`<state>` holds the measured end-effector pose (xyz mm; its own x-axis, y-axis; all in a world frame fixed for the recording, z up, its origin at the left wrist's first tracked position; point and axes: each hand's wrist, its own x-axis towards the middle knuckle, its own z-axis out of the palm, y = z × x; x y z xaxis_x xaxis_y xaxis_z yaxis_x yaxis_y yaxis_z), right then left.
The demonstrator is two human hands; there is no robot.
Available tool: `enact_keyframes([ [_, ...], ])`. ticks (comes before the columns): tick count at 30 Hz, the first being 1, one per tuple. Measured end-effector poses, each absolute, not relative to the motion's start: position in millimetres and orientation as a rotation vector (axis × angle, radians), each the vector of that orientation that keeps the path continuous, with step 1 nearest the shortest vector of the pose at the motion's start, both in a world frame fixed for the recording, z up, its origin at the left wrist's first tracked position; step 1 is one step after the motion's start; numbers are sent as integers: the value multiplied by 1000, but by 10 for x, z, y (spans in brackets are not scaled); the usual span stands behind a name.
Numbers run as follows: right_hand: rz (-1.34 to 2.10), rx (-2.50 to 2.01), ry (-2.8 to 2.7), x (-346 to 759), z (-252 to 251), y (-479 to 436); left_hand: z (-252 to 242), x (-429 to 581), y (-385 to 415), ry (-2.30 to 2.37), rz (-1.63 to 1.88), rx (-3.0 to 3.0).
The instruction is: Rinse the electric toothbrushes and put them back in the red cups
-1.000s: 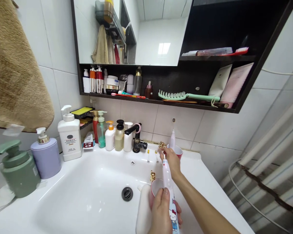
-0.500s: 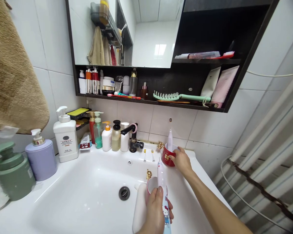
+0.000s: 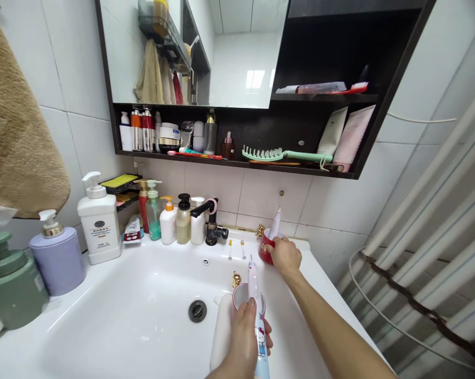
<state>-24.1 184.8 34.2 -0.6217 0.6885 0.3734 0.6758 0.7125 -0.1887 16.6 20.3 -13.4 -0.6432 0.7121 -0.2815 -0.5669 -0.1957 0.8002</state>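
Observation:
My left hand (image 3: 243, 334) is closed around an electric toothbrush handle (image 3: 253, 284), pink above and blue with a cartoon cat below. A bare metal shaft tops the handle. Just behind it, a cup (image 3: 237, 301) with a red rim and gold figure handle (image 3: 236, 279) is partly hidden by my hand; I cannot tell whether my fingers touch it. My right hand (image 3: 286, 256) grips a red cup (image 3: 264, 251) on the sink's back right ledge. A second pale purple toothbrush handle (image 3: 275, 223) leans in this cup. Two small brush heads (image 3: 243, 249) lie left of it.
A long white object (image 3: 221, 334) rests in the sink (image 3: 142, 316) beside my left hand. The black faucet (image 3: 211, 226) and several pump bottles (image 3: 168, 223) line the back. A dark mirror cabinet (image 3: 284, 123) overhangs the ledge; white pipes (image 3: 395, 231) stand at right.
The purple toothbrush in the red cup leans further right, and my right hand's fingers have shifted on the cup. My left hand keeps its hold. The whole view has shifted slightly.

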Motion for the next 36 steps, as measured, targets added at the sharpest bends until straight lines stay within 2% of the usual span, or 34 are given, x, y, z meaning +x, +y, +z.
enact_keyframes([
  [10, 336, -1104, -2353, -254, 531, 1982, -161, 150, 209, 1235, 1936, 210],
  [19, 860, -1165, -2190, -452, 444, 2379, -142, 133, 218, 1253, 1902, 180],
  [29, 930, -1256, -1953, -608, 324, 2300, -187, 109, 241, 1177, 1933, 144],
  [36, 1040, -937, -2126, -489, 572, 2408, -108, 120, 207, 1244, 1938, 166],
])
